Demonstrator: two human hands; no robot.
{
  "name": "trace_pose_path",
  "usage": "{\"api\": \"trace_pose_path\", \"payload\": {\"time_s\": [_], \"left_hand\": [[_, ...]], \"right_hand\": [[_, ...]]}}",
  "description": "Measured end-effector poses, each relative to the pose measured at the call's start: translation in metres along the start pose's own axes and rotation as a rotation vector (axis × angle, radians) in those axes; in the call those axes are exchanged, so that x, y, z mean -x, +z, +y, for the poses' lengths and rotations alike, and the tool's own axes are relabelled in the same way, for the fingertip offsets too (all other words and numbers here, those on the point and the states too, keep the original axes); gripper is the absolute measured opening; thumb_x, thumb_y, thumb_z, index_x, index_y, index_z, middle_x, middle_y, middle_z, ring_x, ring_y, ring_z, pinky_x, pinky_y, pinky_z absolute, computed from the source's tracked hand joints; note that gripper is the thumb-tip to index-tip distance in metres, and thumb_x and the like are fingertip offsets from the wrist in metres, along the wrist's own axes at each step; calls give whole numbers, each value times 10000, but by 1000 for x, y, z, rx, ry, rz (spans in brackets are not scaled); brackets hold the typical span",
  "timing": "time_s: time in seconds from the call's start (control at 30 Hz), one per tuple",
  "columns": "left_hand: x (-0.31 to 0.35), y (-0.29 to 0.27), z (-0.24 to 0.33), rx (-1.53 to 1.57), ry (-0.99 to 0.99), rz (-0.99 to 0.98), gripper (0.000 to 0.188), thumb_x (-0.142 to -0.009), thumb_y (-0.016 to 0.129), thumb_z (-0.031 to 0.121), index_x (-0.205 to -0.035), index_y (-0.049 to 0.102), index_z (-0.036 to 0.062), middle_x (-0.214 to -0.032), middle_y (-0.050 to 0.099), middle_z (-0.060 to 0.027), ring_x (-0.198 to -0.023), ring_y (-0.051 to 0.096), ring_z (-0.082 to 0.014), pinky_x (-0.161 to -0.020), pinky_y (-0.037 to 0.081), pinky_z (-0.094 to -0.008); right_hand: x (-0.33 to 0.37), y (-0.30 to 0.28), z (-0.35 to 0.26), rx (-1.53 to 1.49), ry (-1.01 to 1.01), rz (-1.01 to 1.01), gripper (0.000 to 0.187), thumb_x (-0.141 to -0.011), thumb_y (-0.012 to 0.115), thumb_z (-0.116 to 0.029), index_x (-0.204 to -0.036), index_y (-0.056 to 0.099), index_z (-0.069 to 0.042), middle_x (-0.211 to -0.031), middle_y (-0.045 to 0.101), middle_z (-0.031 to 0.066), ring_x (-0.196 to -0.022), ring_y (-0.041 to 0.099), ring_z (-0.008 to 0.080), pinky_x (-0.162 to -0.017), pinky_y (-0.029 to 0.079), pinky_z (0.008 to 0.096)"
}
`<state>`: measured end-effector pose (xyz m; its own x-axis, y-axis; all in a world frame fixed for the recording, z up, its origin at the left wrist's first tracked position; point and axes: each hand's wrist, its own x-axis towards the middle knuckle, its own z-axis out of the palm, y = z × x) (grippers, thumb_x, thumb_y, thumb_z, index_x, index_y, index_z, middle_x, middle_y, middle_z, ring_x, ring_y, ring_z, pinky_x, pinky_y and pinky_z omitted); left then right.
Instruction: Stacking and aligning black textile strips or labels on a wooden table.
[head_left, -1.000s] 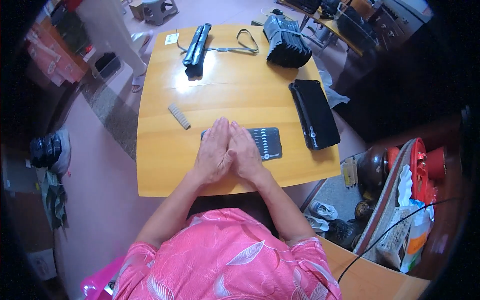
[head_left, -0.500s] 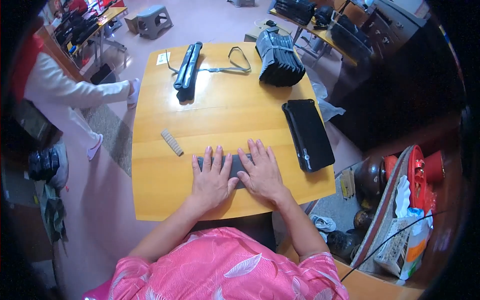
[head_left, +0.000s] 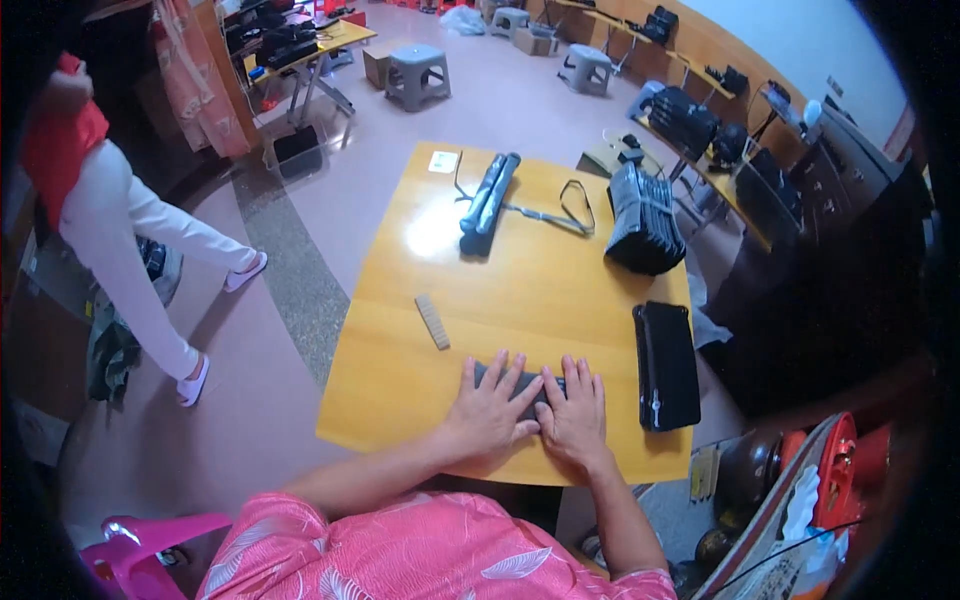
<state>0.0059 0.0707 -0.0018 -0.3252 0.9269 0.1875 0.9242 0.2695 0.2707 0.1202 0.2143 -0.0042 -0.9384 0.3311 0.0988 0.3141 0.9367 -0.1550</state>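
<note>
Both my hands rest palm down near the front edge of the yellow table (head_left: 400, 400). Under them lies a flat dark grey strip (head_left: 522, 385), its material unclear and much of it covered. My left hand (head_left: 488, 410) presses on its left part with fingers spread. On the right part, my right hand (head_left: 574, 418) is also laid flat, fingers outstretched, and the thumbs are close together. Beyond my left hand is a small ribbed beige piece (head_left: 432, 321). A black zippered pouch (head_left: 672, 365) lies to the right of my right hand.
Toward the table's far side are a dark rolled bundle (head_left: 488, 205), a thin grey strap (head_left: 540, 215) and a tied stack of black folded pieces (head_left: 645, 220). A person in white trousers (head_left: 130, 240) stands at left. Grey stools (head_left: 417, 78) and a pink chair (head_left: 150, 545) are nearby.
My view has tilted up and turned left, so the table appears lower and farther right. My hands stay flat on the strip. The person at left has changed stride.
</note>
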Motion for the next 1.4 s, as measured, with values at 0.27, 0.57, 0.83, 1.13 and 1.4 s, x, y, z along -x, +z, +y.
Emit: {"api": "trace_pose_path", "payload": {"time_s": [0.27, 0.57, 0.83, 1.13, 1.4], "left_hand": [[6, 6, -5, 37, 10, 43, 691, -881, 410, 585, -1395, 402, 122, -1454, 302, -229, -1359, 242, -420, -998, 153, -699], [0, 1, 10, 8, -48, -25, 710, -891, 403, 574, -1416, 351, 98, -1459, 265, -268, -1383, 202, -412, -1031, 122, -681], [3, 14, -17, 648, -19, 261, 602, -922, 476, 377, -1358, 369, -25, -1419, 339, -260, -1361, 266, -386, -1108, 190, -492], [49, 3, -25, 733, -204, 500, 423, -882, 564, 145, -1225, 463, -82, -1281, 480, -270, -1213, 455, -400, -1035, 358, -414], [54, 9, -33, 845, -236, 546, 364, -892, 548, 128, -1199, 496, -59, -1247, 516, -245, -1169, 499, -369, -1005, 393, -391]], "right_hand": [[1, -5, 0, -31, -17, 26, 532, -849, 539, -353, -1330, 493, -130, -1417, 362, 203, -1343, 280, 378, -1098, 179, 533], [4, 10, 0, 77, -50, 64, 481, -865, 535, -300, -1300, 511, -96, -1413, 372, 202, -1338, 294, 380, -1091, 206, 524], [9, 5, 6, -163, 46, 424, 370, -841, 568, -130, -1155, 520, 59, -1286, 430, 291, -1198, 414, 445, -1004, 360, 459], [2, -1, -2, 102, 555, 283, 233, -869, 545, -202, -940, 553, 19, -897, 571, 243, -845, 565, 413, -776, 464, 463], [1, 2, 1, 48, 588, 308, 280, -915, 482, -243, -907, 540, 31, -825, 621, 261, -801, 607, 423, -716, 471, 506]]}}
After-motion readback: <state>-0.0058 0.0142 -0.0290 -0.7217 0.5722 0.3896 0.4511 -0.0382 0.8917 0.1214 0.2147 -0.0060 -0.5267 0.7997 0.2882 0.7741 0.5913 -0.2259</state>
